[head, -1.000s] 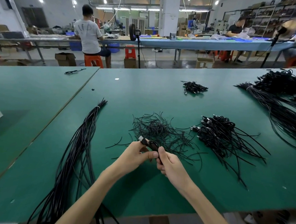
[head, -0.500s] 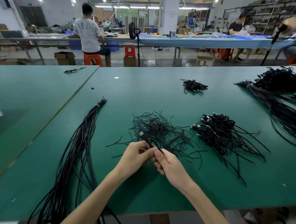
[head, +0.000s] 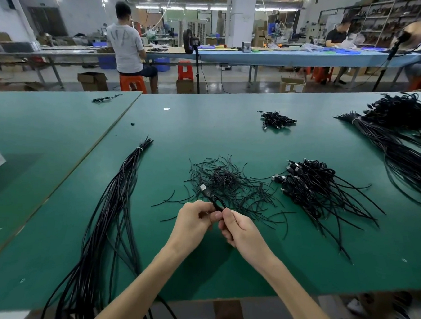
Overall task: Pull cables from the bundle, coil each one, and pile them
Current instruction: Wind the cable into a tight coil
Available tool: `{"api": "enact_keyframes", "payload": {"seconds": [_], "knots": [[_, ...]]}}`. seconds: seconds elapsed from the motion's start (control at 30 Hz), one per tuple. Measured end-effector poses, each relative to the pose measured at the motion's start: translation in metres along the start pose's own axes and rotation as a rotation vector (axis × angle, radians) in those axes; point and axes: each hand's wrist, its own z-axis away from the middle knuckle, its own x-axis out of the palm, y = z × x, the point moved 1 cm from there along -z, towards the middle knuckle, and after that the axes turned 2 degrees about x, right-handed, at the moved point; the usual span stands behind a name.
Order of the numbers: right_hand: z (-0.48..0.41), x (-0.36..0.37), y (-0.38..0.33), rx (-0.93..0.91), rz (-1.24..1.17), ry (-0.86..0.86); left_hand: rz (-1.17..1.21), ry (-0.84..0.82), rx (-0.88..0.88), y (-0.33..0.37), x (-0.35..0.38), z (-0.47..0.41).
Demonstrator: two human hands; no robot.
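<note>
On a green workshop bench (head: pixel 230 138), left hand (head: pixel 192 223) and right hand (head: pixel 240 231) pinch one looped cable (head: pixel 214 200), grip closed; coiled pile (head: pixel 309 185) done centre-right, thick bundle (head: pixel 113 202) at left awaits.

Near the front edge of the green worktop (head: pixel 230 140) the left hand (head: pixel 193 220) and right hand (head: pixel 239 231) meet, both pinching a small looped black cable (head: pixel 214 200) whose plug points away from the person. Just beyond it lies a loose heap of thin black strands (head: pixel 227 182). A long bundle (head: pixel 107 214) runs down the left side and hangs over the front edge. To the right of the heap sits a pile of coiled cables (head: pixel 309 182), and a smaller pile (head: pixel 277 119) lies toward the far edge.
</note>
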Motion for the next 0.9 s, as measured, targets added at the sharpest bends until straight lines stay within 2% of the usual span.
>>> {"api": "enact_keyframes", "payload": {"seconds": [0.1,0.4,0.57,0.8,0.9], "knots": [[-0.001,0.001,0.001,-0.007,0.039,0.017,-0.015,0.006,0.019,0.000,-0.002,0.003],[0.001,-0.001,-0.003,-0.008,0.035,0.057,-0.363,0.100,0.192,0.006,0.011,0.011],[0.003,-0.002,-0.007,0.004,-0.049,0.047,-0.450,0.047,0.259,0.009,0.008,0.010],[0.002,-0.003,-0.008,0.006,-0.085,0.028,-0.818,0.007,0.520,0.017,-0.003,0.011],[0.001,-0.002,-0.004,-0.019,-0.054,0.027,-0.775,-0.052,0.471,0.018,-0.006,0.009]]}}
